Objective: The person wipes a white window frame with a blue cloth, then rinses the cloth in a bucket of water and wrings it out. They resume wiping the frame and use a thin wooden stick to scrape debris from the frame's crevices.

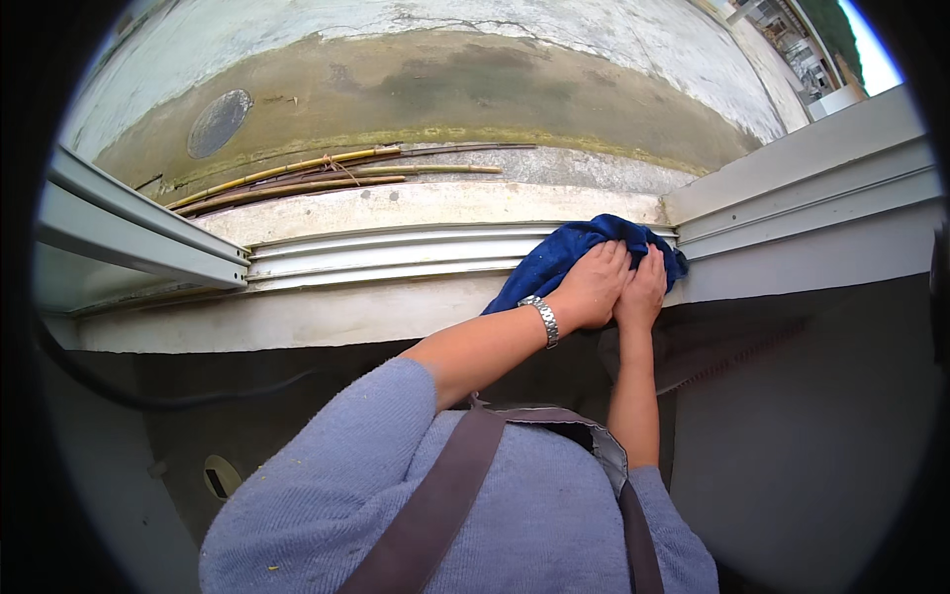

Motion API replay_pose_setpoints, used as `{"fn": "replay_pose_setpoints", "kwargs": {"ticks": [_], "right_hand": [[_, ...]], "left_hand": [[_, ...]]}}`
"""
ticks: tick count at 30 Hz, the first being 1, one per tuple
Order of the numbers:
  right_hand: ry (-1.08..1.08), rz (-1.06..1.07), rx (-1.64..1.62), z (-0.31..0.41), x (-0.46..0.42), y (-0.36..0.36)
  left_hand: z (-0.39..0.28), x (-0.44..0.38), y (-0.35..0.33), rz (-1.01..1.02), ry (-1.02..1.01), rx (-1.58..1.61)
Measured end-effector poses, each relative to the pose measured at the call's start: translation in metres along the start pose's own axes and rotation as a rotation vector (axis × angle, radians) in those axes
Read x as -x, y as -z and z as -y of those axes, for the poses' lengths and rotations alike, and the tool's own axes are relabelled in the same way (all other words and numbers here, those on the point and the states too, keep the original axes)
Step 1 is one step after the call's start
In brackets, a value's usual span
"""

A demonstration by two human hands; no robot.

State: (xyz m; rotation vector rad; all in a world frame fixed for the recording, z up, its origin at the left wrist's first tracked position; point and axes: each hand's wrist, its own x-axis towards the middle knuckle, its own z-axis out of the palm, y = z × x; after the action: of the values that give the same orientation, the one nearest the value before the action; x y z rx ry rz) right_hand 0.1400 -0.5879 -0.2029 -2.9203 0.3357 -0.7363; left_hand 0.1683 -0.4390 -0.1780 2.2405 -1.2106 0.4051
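Observation:
A dark blue cloth (545,260) lies bunched over the right end of a white sliding-window track (393,249), against the corner of the frame. My left hand (594,286), with a metal-band watch (542,315) at the wrist, presses on the cloth with its fingers forward. Close beside it, touching, my right hand (642,289) rests on the same cloth, fingers curled down onto it. The fold under both palms is hidden.
On the left stands the sliding sash (148,237); on the right, the white jamb (809,200). Bamboo poles (319,174) lie outside beyond the stained sill (415,204). A round cover (220,124) sits in the concrete ground. A dark hose or cable (171,401) curves below the inner ledge (297,319).

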Motion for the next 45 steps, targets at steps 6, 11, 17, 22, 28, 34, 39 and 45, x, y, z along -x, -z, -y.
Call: {"fn": "replay_pose_setpoints", "kwargs": {"ticks": [6,11,17,22,28,34,39,45], "right_hand": [[-0.058,-0.149,-0.135,0.081,0.015,0.012],[0.044,-0.22,-0.146,0.156,0.025,0.018],[0.261,-0.09,-0.508,0.286,0.063,0.027],[0.43,0.035,-0.681,0.362,0.087,0.027],[0.527,0.09,-0.695,0.35,0.074,0.024],[0.515,0.147,-0.553,0.264,0.044,0.037],[0.486,0.19,-0.368,0.179,0.018,0.049],[0.361,0.214,-0.115,0.072,-0.008,0.054]], "left_hand": [[0.016,0.047,0.049,0.029,0.085,-0.083],[0.042,0.094,0.11,0.027,0.176,-0.082],[0.075,0.194,0.199,-0.019,0.311,-0.177],[0.072,0.258,0.249,-0.087,0.484,-0.388],[0.074,0.244,0.237,-0.035,0.565,-0.398],[0.046,0.18,0.183,-0.018,0.534,-0.245],[0.024,0.121,0.128,0.057,0.447,-0.153],[0.001,0.038,0.056,0.071,0.238,-0.054]]}}
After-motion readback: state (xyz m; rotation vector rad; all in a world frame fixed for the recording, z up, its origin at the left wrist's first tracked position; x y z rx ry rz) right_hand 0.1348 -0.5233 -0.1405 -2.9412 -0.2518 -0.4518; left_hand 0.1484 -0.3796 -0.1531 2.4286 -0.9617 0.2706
